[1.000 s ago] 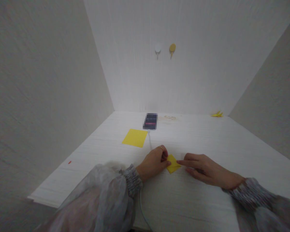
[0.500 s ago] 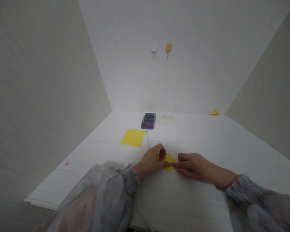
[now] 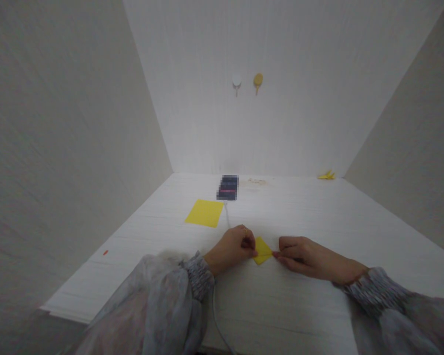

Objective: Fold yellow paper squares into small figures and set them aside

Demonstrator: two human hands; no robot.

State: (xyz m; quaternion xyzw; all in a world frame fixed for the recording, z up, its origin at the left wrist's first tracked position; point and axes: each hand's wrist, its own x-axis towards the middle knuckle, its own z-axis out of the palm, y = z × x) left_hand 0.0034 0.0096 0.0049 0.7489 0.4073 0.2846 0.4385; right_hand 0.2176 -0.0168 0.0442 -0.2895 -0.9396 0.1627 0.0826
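A small folded yellow paper (image 3: 262,250) lies on the white table (image 3: 318,217) between my hands. My left hand (image 3: 232,249), with a ring on one finger, has its fingers curled and pinches the paper's left edge. My right hand (image 3: 308,259) rests on the table with fingers curled and its fingertip pressed against the paper's right corner. Both wrists wear grey sheer sleeves.
A flat yellow paper square (image 3: 204,213) lies further back on the left. A dark phone (image 3: 228,187) with a white cable sits behind it. A folded yellow figure (image 3: 326,175) is in the far right corner. Two hooks (image 3: 247,82) hang on the back wall.
My right hand slid left onto the paper's middle, then drew back to its right corner. My left hand kept its pinch on the left edge.
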